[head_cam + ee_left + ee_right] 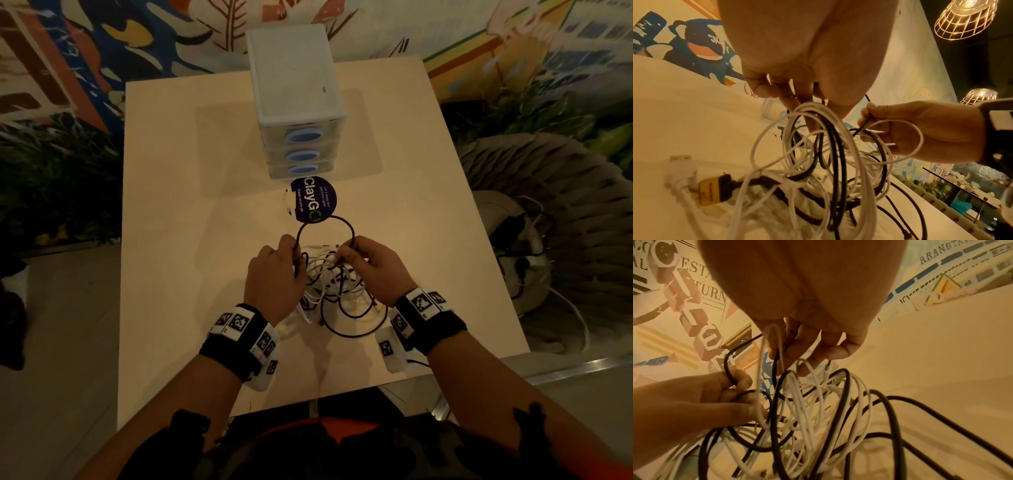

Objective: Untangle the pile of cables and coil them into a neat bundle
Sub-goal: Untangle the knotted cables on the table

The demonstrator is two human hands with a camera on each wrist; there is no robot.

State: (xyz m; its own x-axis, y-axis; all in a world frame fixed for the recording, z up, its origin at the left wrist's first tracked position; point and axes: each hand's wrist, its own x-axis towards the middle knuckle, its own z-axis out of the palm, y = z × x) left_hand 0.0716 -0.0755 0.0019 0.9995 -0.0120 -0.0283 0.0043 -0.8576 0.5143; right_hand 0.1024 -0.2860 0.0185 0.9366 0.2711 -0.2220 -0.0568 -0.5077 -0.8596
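Note:
A tangle of white and black cables point(337, 291) lies on the pale table point(188, 212) between my hands. One black cable point(325, 219) arches up out of the pile as a loop from hand to hand. My left hand point(293, 251) grips its left end with curled fingers point(740, 382). My right hand point(344, 255) pinches the right end point(867, 120), and a white loop point(774, 340) hangs over its fingers. A yellow-and-black plug point(713, 191) and a white plug point(681, 168) lie at the pile's edge.
A white three-drawer unit point(294, 102) stands at the back middle of the table. A round dark sticker point(313, 198) lies in front of it, just beyond the black loop. A woven seat point(565, 222) with more cables sits off the table's right edge.

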